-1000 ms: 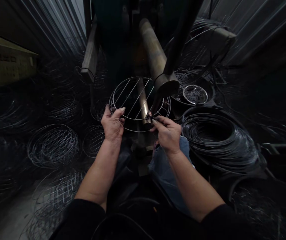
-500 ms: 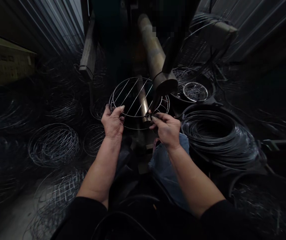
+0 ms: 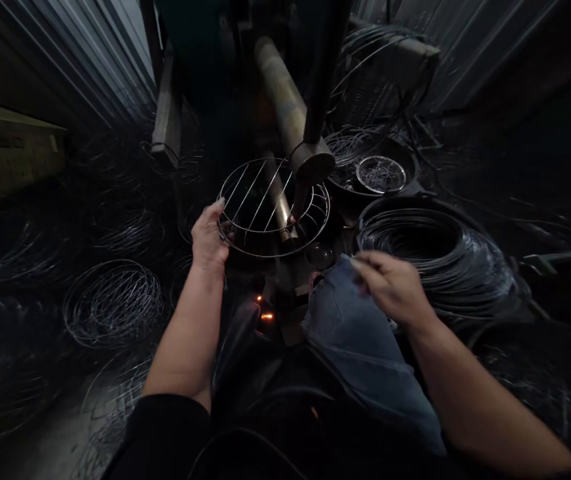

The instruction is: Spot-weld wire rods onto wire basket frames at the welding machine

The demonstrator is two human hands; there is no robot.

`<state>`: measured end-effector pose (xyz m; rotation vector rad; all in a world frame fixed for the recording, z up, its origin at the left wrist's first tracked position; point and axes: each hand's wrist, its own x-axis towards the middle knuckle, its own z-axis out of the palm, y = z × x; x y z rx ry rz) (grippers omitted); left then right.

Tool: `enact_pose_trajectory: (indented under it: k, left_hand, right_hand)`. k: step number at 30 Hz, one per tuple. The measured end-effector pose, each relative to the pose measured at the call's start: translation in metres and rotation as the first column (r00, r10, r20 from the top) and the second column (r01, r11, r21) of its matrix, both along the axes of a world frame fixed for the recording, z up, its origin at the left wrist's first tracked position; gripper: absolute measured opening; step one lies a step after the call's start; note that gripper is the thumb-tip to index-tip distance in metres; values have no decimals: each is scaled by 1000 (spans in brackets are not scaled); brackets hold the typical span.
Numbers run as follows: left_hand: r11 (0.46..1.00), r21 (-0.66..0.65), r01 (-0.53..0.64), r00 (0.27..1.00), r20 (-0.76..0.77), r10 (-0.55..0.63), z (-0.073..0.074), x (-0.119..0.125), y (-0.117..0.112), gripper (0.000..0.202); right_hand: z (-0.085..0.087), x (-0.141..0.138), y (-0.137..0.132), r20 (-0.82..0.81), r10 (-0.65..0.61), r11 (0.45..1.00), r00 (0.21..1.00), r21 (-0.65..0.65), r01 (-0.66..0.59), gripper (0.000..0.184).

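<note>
My left hand is closed on the left rim of a round wire rack, which has straight bars across its top hoop and a second hoop below. The rack sits around the end of the lower metal rod of a machine, under a thick upper cylinder. A dark electrode tip reaches down from the cylinder to the rack's bars. My right hand is away from the rack, above my denim-covered knee. Its fingers are pinched and slightly blurred; what they hold, if anything, is hidden.
Glowing sparks fall below the rack. At right lies a large coil of wire rings; behind it a round dish holds small metal pieces. Stacked wire racks stand at left. A wooden post rises beside the machine.
My right hand has left the rack's rim and moved right and toward me. Sparks have appeared below. My left hand keeps the rack, with its fingers shifted slightly along the rim.
</note>
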<state>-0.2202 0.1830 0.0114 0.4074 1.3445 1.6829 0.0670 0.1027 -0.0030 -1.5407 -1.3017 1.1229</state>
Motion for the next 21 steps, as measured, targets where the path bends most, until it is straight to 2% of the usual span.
enact_pose_trajectory:
  k: [1, 2, 4, 6, 8, 11, 12, 13, 15, 17, 19, 21]
  left_hand:
    - [999, -18, 44, 999, -16, -44, 1, -7, 7, 41]
    - [995, -33, 93, 995, -22, -94, 2, -12, 12, 40]
    - [983, -62, 171, 985, -6, -172, 5, -18, 18, 42]
    - [981, -75, 179, 984, 19, -178, 6, -19, 13, 46]
    - [991, -70, 118, 993, 39, -115, 5, -14, -2, 47]
    - [1000, -30, 4, 994, 111, 0, 2, -1, -31, 43]
    - [999, -15, -32, 990, 138, 34, 1, 3, -40, 42]
    - [998, -6, -65, 985, 161, 65, -1, 7, -47, 42]
    - [993, -2, -118, 975, 187, 116, -3, 15, -57, 43]
    - [988, 4, -151, 972, 185, 148, -4, 21, -62, 44]
    - [987, 34, -158, 976, 160, 151, -5, 27, -64, 43]
    - [987, 70, -145, 983, 120, 136, -5, 32, -65, 41]
  right_hand:
    - [-6, 18, -15, 44, 162, 976, 986, -155, -154, 16]
    - [-11, 34, -29, 6, 279, 924, 960, -272, -267, 14]
    - [-21, 57, -56, -33, 349, 872, 936, -353, -338, 18]
    - [-28, 71, -76, -65, 372, 851, 926, -376, -368, 27]
    - [-32, 82, -87, -163, 417, 801, 894, -398, -446, 40]
    - [-41, 98, -90, -503, 445, 637, 741, -403, -657, 60]
    - [-45, 102, -89, -592, 413, 590, 692, -405, -699, 66]
    - [-48, 104, -87, -634, 367, 567, 681, -428, -704, 68]
    - [-52, 103, -84, -566, 275, 598, 777, -533, -599, 57]
    - [-49, 94, -79, -415, 229, 670, 881, -589, -452, 41]
    - [-37, 79, -69, -273, 272, 769, 923, -514, -379, 35]
    - [-18, 60, -54, -141, 348, 859, 927, -347, -376, 31]
